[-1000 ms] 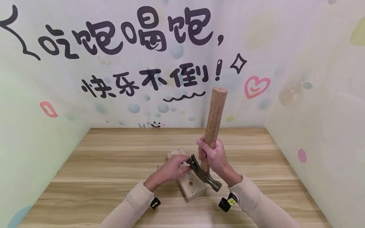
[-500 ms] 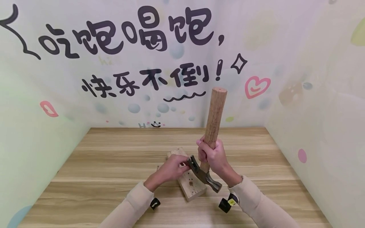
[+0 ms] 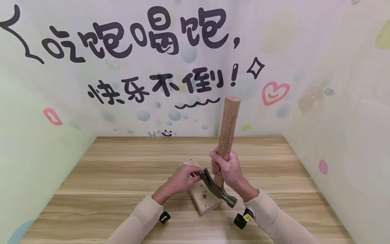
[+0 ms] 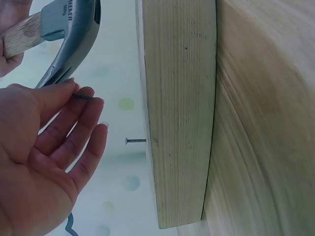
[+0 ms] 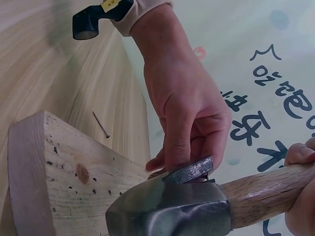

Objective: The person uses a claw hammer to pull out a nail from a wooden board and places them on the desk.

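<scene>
My right hand (image 3: 226, 167) grips the wooden handle of a claw hammer (image 3: 229, 128); its handle points up and its head hangs low over the block. The claw points toward my left hand (image 3: 182, 178), which is above the wooden block (image 3: 202, 200). Between its thumb and fingertips, in the left wrist view, is a thin dark nail (image 4: 82, 96), right at the claw's tips. A second nail (image 4: 135, 141) stands out of the block's face, head outward. Small dark holes and a brown knot mark the block in the right wrist view.
Beside the block, a loose nail (image 5: 101, 124) lies on the wood-grain table (image 3: 122, 162). White walls with printed writing (image 3: 134, 40) enclose the table at the back and sides. Black wrist cameras (image 3: 240, 220) hang under the sleeves.
The hammer and right hand have dropped slightly, the handle's end lower than before. My left hand has shifted a little to the left. The block stays in place.
</scene>
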`<control>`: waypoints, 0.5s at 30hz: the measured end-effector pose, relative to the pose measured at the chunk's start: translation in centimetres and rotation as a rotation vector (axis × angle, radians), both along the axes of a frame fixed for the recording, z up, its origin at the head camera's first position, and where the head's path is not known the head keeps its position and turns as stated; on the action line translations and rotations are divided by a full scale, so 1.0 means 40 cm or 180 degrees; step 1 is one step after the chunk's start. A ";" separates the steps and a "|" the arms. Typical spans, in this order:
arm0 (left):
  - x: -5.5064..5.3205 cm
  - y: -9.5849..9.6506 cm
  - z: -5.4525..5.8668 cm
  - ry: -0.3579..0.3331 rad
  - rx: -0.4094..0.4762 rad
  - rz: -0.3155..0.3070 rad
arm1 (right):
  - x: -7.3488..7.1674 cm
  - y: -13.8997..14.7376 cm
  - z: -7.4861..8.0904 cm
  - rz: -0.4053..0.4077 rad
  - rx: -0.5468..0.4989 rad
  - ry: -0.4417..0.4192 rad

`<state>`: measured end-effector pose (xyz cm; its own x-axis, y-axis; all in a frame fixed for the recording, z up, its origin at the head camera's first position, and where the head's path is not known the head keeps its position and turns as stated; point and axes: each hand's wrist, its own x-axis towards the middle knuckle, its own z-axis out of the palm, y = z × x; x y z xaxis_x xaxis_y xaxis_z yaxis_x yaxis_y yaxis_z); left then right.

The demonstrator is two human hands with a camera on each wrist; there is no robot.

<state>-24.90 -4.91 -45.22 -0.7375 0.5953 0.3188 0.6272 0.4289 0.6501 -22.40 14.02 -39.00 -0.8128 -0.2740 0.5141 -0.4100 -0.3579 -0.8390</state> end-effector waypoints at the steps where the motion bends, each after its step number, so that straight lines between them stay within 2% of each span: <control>1: 0.000 -0.003 0.000 -0.0030 0.0013 0.0035 | 0.000 -0.001 -0.002 0.0003 -0.0003 -0.0011; 6: 0.000 -0.020 0.000 -0.0131 0.0039 0.0283 | 0.000 -0.006 -0.016 -0.0031 0.0059 -0.0042; 15: -0.008 -0.044 -0.007 -0.0070 0.0022 0.0568 | -0.002 -0.019 -0.045 -0.0105 0.0196 -0.0081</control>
<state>-25.21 -6.65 -45.49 -0.8382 0.4521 0.3051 0.5271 0.5277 0.6661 -22.49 13.26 -40.81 -0.8345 -0.2772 0.4761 -0.3990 -0.2919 -0.8693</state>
